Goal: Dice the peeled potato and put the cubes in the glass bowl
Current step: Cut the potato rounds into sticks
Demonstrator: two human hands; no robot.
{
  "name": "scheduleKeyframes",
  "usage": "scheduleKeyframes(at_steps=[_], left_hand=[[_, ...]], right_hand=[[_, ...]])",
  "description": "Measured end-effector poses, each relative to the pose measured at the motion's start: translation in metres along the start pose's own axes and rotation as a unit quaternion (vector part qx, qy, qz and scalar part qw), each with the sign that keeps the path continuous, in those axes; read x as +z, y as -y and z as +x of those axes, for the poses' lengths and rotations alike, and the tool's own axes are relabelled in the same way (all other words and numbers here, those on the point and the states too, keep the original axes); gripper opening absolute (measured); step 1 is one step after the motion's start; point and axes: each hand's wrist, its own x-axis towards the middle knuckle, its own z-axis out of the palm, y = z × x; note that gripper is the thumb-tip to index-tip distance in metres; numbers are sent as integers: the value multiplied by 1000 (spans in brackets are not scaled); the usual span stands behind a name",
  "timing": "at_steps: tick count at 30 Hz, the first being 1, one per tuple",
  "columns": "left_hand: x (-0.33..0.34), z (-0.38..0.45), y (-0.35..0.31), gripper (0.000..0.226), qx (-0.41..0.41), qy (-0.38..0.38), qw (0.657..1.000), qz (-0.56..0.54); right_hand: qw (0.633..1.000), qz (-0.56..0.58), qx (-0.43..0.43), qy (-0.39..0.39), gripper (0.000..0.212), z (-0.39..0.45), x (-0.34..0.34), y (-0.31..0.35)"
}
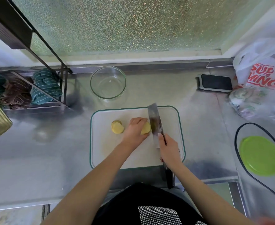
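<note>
- My left hand (134,129) is curled down over the potato piece (145,128), its grip pressed around the top and near side to pin it on the cutting board (171,120).
- My right hand (168,147) has its grip wrapped tight on the cleaver (154,120), forefinger laid along the spine; the blade stands just beside the potato's right face, touching it or very nearly.
- A small stack of cut slices (117,127) lies to the left of my left grip, apart from it, on the same board.
- The glass bowl (108,82) sits empty on the counter (36,143), beyond my left grip and off the board. By my judgement no cubes exist yet, so the task is early.
- Main risk: my left fingertips sit close to the blade; if they are not tucked back, a downward stroke could nick them.
- The potato's rounded, wet surface could roll or slip under pressure, sending the blade sideways.
- The board rests on smooth metal and might skate under a hard chop.
- Carrying cubes over to the bowl, some could fall on the counter.
</note>
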Motion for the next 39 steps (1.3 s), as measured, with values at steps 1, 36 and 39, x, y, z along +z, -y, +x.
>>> scheduleKeyframes(at_steps=[1, 36, 39], left_hand=[[-1, -7, 1, 57, -8, -3, 1000, -4], [2, -23, 33, 26, 219, 10, 965, 143], [3, -25, 37, 30, 226, 0, 964, 139]], right_hand=[[1000, -3, -4, 1, 37, -4, 3, 0], [949, -277, -125, -81, 56, -34, 24, 14], [938, -292, -140, -128, 63, -35, 27, 12]])
